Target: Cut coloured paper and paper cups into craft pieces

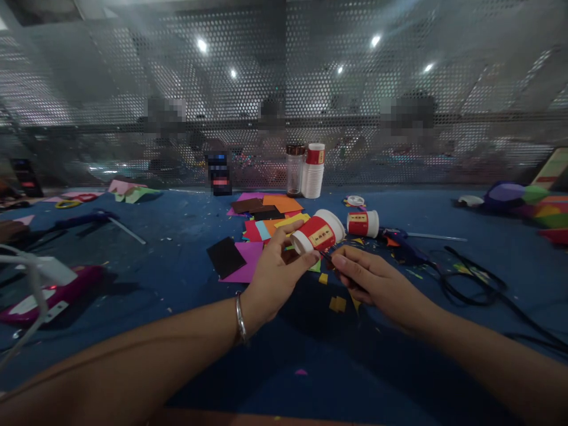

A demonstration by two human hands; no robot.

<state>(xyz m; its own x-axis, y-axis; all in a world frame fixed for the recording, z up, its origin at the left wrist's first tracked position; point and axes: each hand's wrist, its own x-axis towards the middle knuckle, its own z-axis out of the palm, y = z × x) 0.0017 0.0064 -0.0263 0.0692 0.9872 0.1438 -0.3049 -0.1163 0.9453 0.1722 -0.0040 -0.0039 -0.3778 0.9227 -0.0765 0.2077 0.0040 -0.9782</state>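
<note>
My left hand [284, 266] grips a red and white paper cup [320, 232] tilted on its side above the table, thumb below and fingers behind. Closed around a slim dark tool [326, 256], my right hand [373, 278] is just right of the cup, the tool's tip close to the cup's lower edge. Most of that tool is hidden by the fingers, so its kind does not show. A second paper cup [362, 224] lies on its side behind my right hand. Coloured paper sheets [237, 263] lie beyond my left hand, and yellow paper scraps [338, 304] lie below the held cup.
A glue gun [406, 245] with a glue stick and black cable lies right; another glue gun [89, 219] lies left. A purple power strip [66, 290] is at the near left. A cup stack [313, 177] and a clear bottle [293, 171] stand before the perforated metal screen [284, 77].
</note>
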